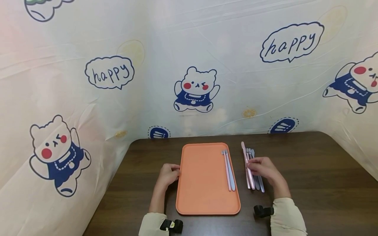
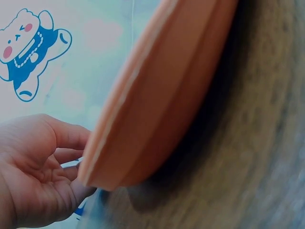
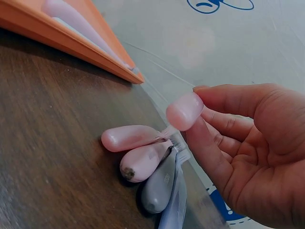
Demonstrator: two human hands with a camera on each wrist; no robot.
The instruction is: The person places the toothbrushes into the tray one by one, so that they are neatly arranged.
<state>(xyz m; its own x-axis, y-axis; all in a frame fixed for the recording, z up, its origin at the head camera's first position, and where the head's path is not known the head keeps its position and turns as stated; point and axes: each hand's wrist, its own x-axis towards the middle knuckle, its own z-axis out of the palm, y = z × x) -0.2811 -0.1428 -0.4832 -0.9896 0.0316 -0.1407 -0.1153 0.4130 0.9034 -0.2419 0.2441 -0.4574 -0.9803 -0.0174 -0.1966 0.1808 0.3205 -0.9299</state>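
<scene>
Pick-up, we judge: our right hand (image 1: 266, 171) pinches a glossy pink toothbrush (image 3: 185, 112), left hand (image 1: 168, 174) grips the flat orange rectangular tray (image 1: 203, 183); next calls for lifting across.

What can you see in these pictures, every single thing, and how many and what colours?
Tray: one, orange, on the table
Toothbrushes on the tray: two, one pink and one pale blue, along its right side
Held toothbrush: one, pink, in the right hand
Loose toothbrushes: four, two pink, one grey, one blue, bunched right of the tray
Table: one, dark brown, under everything
Printed backdrop: pale, with cartoon bears and "happy" bubbles, behind the table; number of sheets unclear
Wrist devices: two, black, one at each wrist
Sleeves: two, cream, one per arm
Left hand: one, bare, holding the tray's left edge
Right hand: one, bare, pinching the held toothbrush
</scene>
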